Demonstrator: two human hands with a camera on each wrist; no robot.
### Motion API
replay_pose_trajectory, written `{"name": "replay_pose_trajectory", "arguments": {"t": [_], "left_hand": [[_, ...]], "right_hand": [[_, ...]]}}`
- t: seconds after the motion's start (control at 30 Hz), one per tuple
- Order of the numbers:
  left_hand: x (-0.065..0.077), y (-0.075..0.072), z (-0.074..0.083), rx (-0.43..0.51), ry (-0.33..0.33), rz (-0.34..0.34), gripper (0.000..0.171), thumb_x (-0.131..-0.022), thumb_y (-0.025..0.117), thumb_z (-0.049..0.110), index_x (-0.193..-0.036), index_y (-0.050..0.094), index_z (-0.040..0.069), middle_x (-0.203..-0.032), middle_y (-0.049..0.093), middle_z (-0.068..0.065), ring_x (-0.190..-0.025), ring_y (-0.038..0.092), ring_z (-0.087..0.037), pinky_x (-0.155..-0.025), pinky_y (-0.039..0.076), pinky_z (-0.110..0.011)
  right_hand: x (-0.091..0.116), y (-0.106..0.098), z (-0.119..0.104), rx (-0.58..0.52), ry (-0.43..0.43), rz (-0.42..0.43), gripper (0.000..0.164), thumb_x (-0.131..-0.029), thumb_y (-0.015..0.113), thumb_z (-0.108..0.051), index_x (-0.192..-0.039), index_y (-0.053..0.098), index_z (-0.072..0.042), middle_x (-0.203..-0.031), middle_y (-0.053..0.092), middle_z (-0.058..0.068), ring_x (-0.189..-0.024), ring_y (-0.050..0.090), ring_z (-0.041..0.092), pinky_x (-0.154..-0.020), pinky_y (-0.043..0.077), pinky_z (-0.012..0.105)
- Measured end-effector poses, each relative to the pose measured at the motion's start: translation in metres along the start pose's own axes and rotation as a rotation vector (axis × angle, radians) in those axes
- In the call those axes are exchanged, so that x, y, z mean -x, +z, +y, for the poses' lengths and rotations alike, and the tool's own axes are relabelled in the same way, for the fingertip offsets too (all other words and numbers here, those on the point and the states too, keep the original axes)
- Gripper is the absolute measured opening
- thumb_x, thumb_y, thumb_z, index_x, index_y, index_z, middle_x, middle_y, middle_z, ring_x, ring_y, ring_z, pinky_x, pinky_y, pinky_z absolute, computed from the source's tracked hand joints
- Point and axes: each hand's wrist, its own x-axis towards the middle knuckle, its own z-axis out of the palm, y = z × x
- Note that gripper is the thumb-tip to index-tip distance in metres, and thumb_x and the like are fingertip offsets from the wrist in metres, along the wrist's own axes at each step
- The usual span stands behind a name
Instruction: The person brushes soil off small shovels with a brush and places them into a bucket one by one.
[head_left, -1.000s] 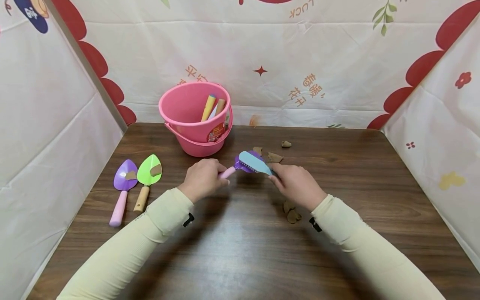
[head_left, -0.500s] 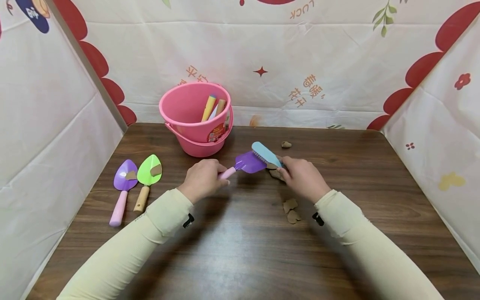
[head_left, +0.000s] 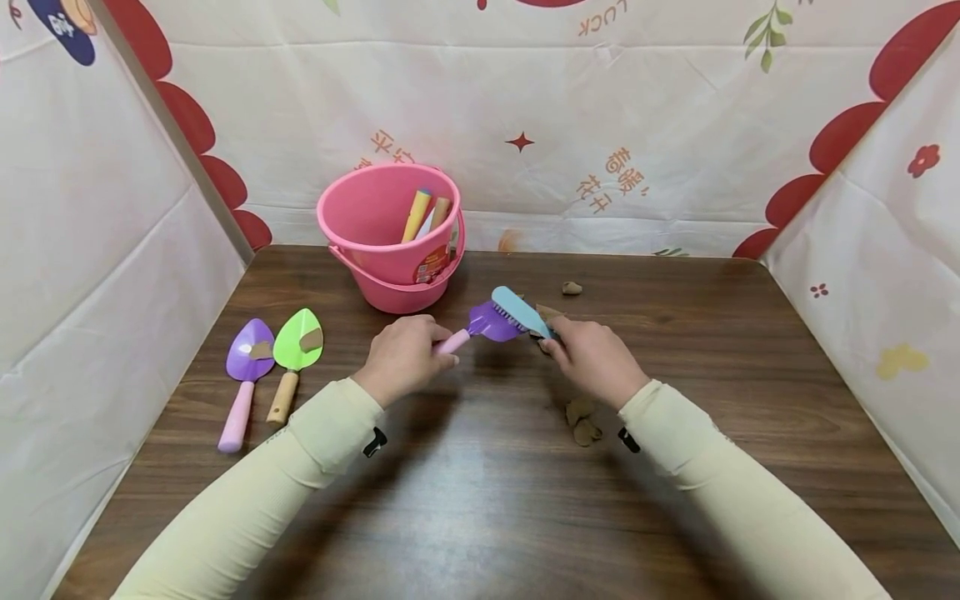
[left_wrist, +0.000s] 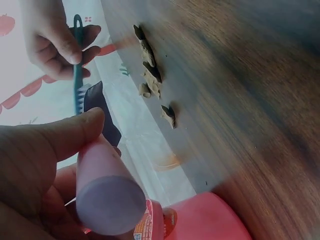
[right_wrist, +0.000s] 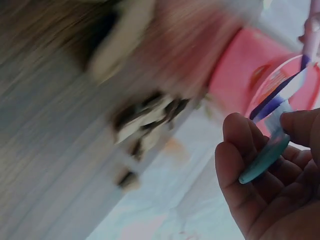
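A: How is the left hand (head_left: 401, 354) closed?

B: Its thumb and fingers wrap a purple trowel (head_left: 491, 323) by the smooth, round-ended pink handle. The glossy blade points away toward the other hand, raised over its own shadow.

A: And the right hand (head_left: 600, 358)?

B: Thumb and fingers pinch a pale blue brush (head_left: 521, 312) by its slim handle. The flat, rounded head reaches across to the left, its short, stiff-looking bristles meeting the blade between the two grips.

A: What lies just around the right-hand grip?

B: Thin, curled brown scraps (head_left: 583, 422) with ragged edges: two near the wrist on the close side, others just past the fingertips, partly hidden by the brush. A small rolled scrap (head_left: 572, 288) sits farther beyond.

A: Past the left hand?

B: A smooth pink bucket (head_left: 371, 287), plastic by its look, its thin bail hanging in front and a yellow handle (head_left: 417, 215) leaning inside. Out to that hand's left lie a second purple trowel (head_left: 238, 365) and a wood-handled green trowel (head_left: 300, 358), each bearing a brown flake, on the dark wood-grained table (head_left: 480, 500).
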Motion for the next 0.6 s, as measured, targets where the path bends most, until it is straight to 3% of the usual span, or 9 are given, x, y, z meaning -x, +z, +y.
{"name": "replay_pose_trajectory", "arguments": {"t": [0.27,0.6], "left_hand": [[-0.001,0.002,-0.002,0.010,0.008,0.004,0.022,-0.080,0.084,0.025,-0.100,0.079,0.016,-0.080,0.061,0.003,-0.072,0.057,-0.018,-0.062,0.047,-0.038],[-0.002,0.003,0.002,0.007,0.011,-0.010,0.023,-0.082,0.083,0.027,-0.100,0.079,0.015,-0.080,0.060,0.002,-0.074,0.057,-0.019,-0.064,0.047,-0.038]], "right_hand": [[-0.001,0.000,0.021,0.034,0.055,0.006,0.015,-0.099,0.061,-0.014,-0.105,0.062,-0.001,-0.071,0.056,0.003,-0.055,0.048,0.017,-0.052,0.040,0.035],[0.004,-0.005,-0.018,0.031,-0.079,0.004,0.012,-0.098,0.063,-0.017,-0.099,0.061,-0.005,-0.071,0.055,-0.001,-0.056,0.047,0.012,-0.052,0.041,0.031]]}}
